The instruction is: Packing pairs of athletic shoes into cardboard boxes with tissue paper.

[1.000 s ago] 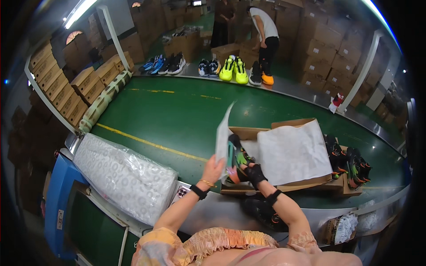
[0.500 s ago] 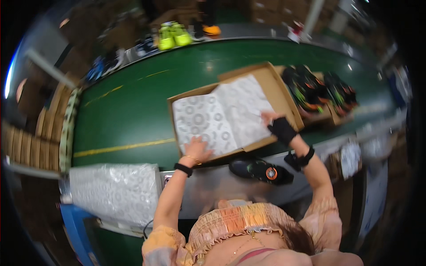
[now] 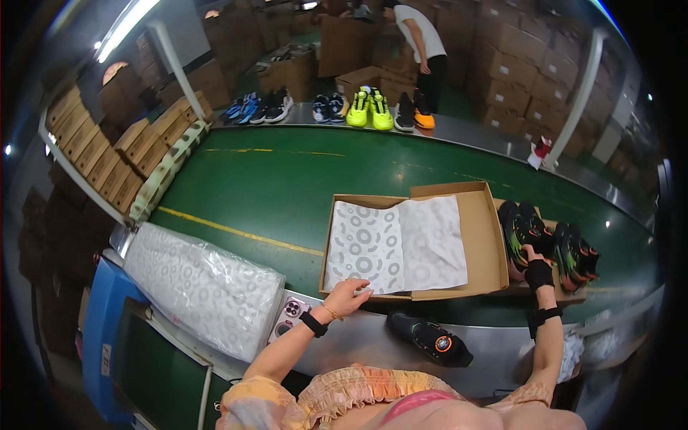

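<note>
An open cardboard shoebox lies on the green belt, lined with white patterned wrapping paper. My left hand is open at the box's near left edge, fingertips touching the paper. Right of the box, my right hand, in a black fingerless glove, has its bare fingers closed at the near end of a black sneaker; the glove hides part of the grip. That sneaker sits beside other black sneakers with green and orange trim. A single black sneaker lies on the metal ledge before me.
A plastic-wrapped stack of patterned paper and a phone lie at the left. Colourful shoes line the far ledge. Shoeboxes are stacked far left. Another person stands beyond the belt, among cartons.
My right hand has left the paper and moved right to the black sneakers. My left hand stays by the near edge of the box. The view has tilted up, showing more of the far side.
</note>
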